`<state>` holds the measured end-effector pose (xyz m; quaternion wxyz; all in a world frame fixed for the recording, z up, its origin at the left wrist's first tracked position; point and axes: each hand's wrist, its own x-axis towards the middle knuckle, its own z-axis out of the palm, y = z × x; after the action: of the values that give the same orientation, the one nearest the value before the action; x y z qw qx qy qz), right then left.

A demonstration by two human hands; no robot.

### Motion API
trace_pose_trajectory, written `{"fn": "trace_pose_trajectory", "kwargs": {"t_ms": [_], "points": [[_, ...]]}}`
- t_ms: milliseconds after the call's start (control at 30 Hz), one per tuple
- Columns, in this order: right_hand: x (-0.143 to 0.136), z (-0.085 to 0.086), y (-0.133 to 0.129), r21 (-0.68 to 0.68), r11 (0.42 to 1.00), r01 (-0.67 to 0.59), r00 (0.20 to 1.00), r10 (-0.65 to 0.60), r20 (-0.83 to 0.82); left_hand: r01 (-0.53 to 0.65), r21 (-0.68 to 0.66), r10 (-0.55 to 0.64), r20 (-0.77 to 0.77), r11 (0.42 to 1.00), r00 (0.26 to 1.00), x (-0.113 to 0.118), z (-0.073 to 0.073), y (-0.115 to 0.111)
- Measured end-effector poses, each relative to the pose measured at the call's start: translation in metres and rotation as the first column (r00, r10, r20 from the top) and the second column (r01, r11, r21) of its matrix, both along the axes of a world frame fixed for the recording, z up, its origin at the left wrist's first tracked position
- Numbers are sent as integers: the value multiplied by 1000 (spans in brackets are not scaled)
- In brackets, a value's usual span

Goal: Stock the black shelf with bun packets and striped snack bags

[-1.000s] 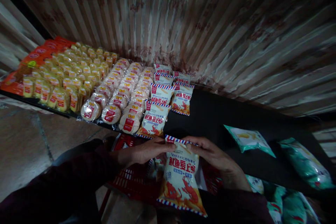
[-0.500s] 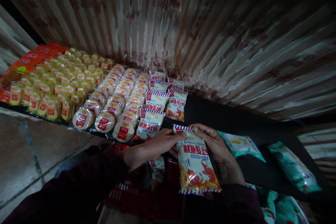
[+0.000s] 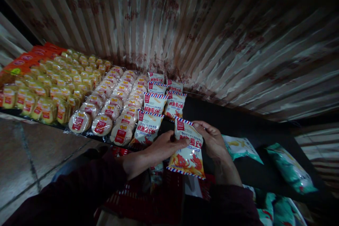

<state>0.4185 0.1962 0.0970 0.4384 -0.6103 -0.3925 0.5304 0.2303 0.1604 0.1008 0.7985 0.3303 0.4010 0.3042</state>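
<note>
Between my hands is a white snack bag (image 3: pixel 186 160) with red lettering and striped ends, tilted over the shelf's front edge. My left hand (image 3: pixel 166 144) grips its left side, thumb across the front. My right hand (image 3: pixel 212 137) pinches its upper right corner; the fingers behind the bag are hidden. Just beyond, matching bags stand in two rows on the black shelf, the nearest one (image 3: pixel 148 127) left of the held bag and another (image 3: pixel 175 105) behind it.
Round wrapped crackers (image 3: pixel 102 124), yellow packs (image 3: pixel 45 109) and orange bags (image 3: pixel 26 60) fill the shelf's left. Two green-white bags (image 3: pixel 242 147) (image 3: pixel 290 167) lie right. Below is a red basket (image 3: pixel 148 199); a pleated curtain (image 3: pixel 159 24) hangs behind.
Both hands have lifted the bag a little, away from me toward the shelf. My left thumb now lies farther across its front. The view has shifted slightly.
</note>
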Motion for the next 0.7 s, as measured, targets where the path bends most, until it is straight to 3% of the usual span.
{"fn": "trace_pose_trajectory", "kwargs": {"t_ms": [267,433,567,700], "points": [[-3,-3,3,33,998,60,998,-61,18,-44,-82,47,34,996,998,0,-4,-3],[-10,1,0,64,996,61,995,-55,-83,-110,-58,111,32,992,993,-3,-1,0],[-9,5,-5,76,995,-72,993,79,-90,-157,-25,158,39,987,987,-6,2,7],[-1,7,-10,-12,968,-251,966,250,-63,-196,30,191,116,980,975,-6,-2,14]]}}
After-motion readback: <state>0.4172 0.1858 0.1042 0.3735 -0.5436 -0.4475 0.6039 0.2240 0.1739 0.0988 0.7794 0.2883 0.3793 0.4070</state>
